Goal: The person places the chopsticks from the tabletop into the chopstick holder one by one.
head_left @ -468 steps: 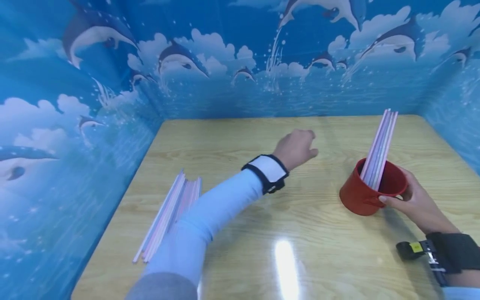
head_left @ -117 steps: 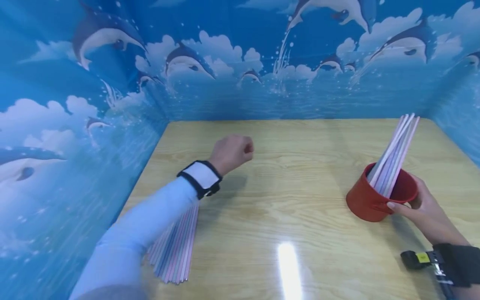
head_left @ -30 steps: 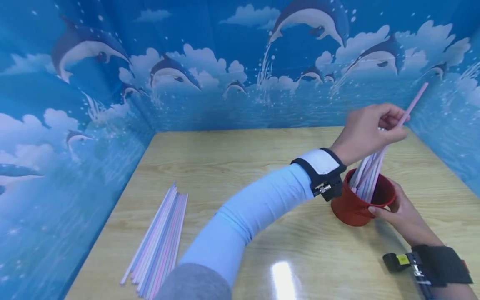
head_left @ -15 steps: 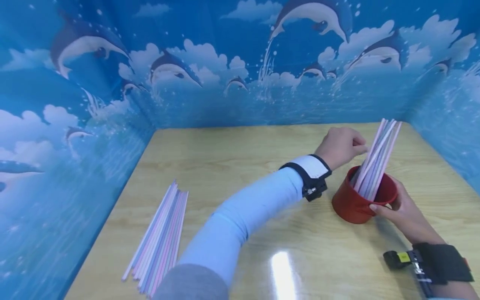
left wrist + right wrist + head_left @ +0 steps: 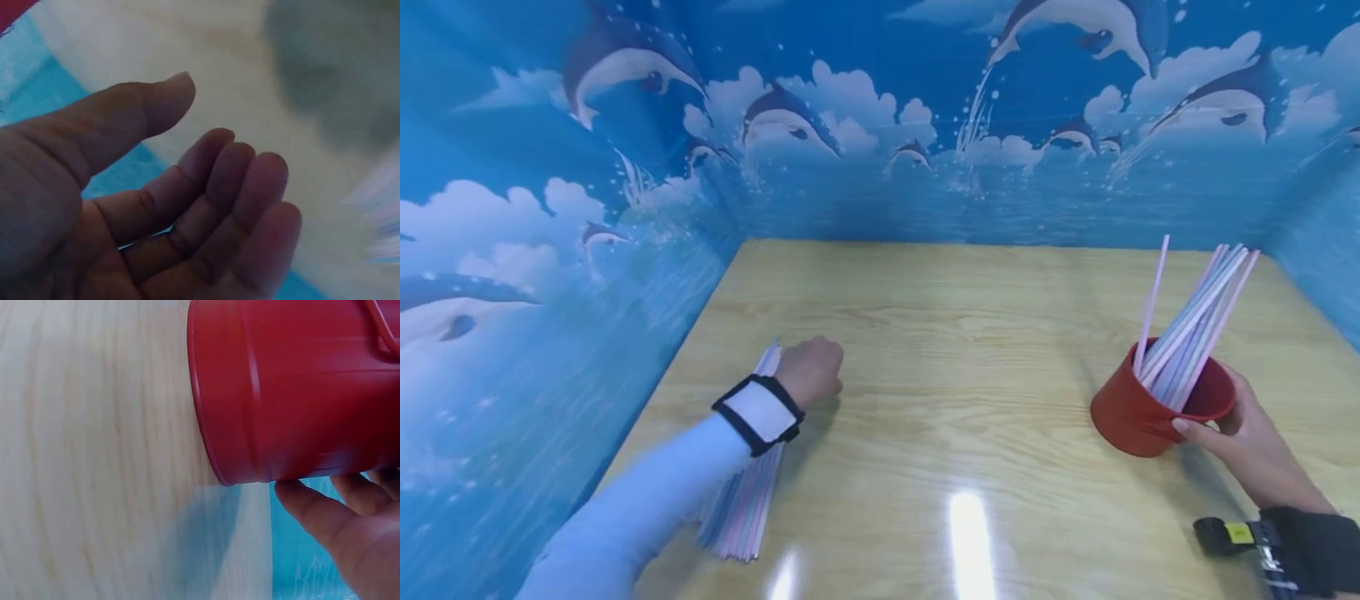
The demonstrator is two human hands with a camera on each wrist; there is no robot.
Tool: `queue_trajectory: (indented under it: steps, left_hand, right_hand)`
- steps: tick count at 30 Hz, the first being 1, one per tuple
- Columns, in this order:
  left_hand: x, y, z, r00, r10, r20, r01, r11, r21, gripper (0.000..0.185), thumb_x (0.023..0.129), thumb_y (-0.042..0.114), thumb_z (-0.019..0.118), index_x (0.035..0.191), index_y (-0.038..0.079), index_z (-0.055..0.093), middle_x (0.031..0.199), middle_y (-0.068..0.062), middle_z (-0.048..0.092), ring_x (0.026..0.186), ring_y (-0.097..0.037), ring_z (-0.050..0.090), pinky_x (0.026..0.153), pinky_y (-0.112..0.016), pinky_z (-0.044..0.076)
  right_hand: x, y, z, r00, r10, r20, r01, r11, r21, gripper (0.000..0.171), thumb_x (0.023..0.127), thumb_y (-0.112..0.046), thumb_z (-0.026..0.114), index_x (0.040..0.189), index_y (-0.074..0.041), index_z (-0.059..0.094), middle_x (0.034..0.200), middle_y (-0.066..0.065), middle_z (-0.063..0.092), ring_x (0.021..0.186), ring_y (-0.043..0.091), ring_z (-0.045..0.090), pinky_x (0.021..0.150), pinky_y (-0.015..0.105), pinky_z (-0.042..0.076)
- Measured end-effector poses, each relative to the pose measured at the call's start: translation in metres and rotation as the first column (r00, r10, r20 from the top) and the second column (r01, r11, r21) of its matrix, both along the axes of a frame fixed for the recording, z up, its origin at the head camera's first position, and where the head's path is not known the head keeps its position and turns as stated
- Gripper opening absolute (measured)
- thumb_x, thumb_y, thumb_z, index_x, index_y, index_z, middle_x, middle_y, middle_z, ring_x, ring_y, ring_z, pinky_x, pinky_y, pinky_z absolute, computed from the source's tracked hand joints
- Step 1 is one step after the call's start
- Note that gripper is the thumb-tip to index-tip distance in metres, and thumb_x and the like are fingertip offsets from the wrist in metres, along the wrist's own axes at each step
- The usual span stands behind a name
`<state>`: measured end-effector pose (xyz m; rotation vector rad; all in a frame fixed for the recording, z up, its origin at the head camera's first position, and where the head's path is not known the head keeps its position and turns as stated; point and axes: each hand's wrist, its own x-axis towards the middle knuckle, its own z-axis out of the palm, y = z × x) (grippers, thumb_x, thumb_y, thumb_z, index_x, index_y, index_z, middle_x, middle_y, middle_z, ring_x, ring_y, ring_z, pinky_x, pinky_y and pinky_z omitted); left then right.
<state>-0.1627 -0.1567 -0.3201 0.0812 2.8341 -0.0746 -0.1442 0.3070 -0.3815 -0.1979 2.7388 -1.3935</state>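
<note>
A red cup (image 5: 1131, 417) stands on the right of the wooden table (image 5: 970, 333), with several pale pink and white straws (image 5: 1198, 317) leaning out of it. My right hand (image 5: 1232, 429) grips the cup from its near right side, thumb on the front wall. The right wrist view shows the cup (image 5: 294, 387) close up, with my fingers (image 5: 337, 519) under its edge. My left hand (image 5: 812, 372) hovers over the far end of a pile of straws (image 5: 741, 512) lying flat on the left. In the left wrist view its fingers (image 5: 219, 206) are loosely curled and empty.
Blue walls printed with dolphins (image 5: 850, 167) close in the table on the left, back and right. A bright light reflection (image 5: 970, 533) lies on the near tabletop. My left forearm in a light blue sleeve (image 5: 647, 508) covers part of the straw pile.
My left hand has let go of a straw at the cup and swung left to the flat pile. One more straw stands in the cup. The right hand has kept its grip.
</note>
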Motion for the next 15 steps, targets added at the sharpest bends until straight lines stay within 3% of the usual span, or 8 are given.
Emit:
queue_trajectory:
  steps: [2, 6, 12, 15]
  left_hand:
    - [0.010, -0.014, -0.011, 0.999, 0.048, 0.011, -0.048, 0.999, 0.012, 0.016, 0.072, 0.023, 0.063, 0.072, 0.008, 0.056, 0.069, -0.004, 0.056, 0.056, -0.016, 0.051, 0.044, -0.028, 0.041]
    - [0.020, -0.030, -0.022, 0.995, 0.103, 0.003, -0.103, 0.995, 0.012, 0.018, 0.071, 0.024, 0.062, 0.073, 0.007, 0.058, 0.071, -0.007, 0.057, 0.057, -0.019, 0.051, 0.046, -0.031, 0.041]
    - [0.026, -0.044, -0.030, 0.991, 0.133, -0.001, -0.133, 0.990, 0.042, 0.020, 0.070, 0.023, 0.064, 0.077, 0.005, 0.058, 0.074, -0.008, 0.058, 0.055, -0.019, 0.050, 0.045, -0.029, 0.040]
    - [0.030, -0.047, -0.034, 0.991, 0.126, -0.046, -0.124, 0.991, 0.055, 0.020, 0.067, 0.022, 0.066, 0.075, 0.005, 0.058, 0.075, -0.010, 0.059, 0.056, -0.019, 0.052, 0.047, -0.030, 0.042]
  right_hand:
    - [0.001, 0.003, 0.000, 1.000, -0.017, -0.014, 0.017, 1.000, 0.011, 0.075, 0.083, -0.015, 0.052, 0.133, -0.029, -0.001, 0.138, -0.004, 0.015, 0.113, -0.006, 0.024, 0.066, -0.001, 0.032]
    - [0.002, 0.004, -0.002, 0.999, -0.031, -0.033, 0.032, 0.999, 0.006, 0.074, 0.083, -0.014, 0.051, 0.133, -0.030, -0.001, 0.138, -0.006, 0.016, 0.115, -0.005, 0.023, 0.071, -0.002, 0.031]
    - [0.003, 0.000, -0.004, 0.999, -0.016, -0.049, 0.015, 1.000, -0.015, 0.074, 0.082, -0.010, 0.052, 0.134, -0.028, 0.002, 0.132, -0.007, 0.023, 0.111, -0.009, 0.026, 0.069, -0.001, 0.031]
    - [0.002, -0.003, -0.003, 0.999, -0.003, -0.049, 0.003, 1.000, -0.004, 0.074, 0.082, -0.011, 0.052, 0.134, -0.029, 0.001, 0.133, -0.008, 0.022, 0.111, -0.010, 0.026, 0.069, -0.001, 0.030]
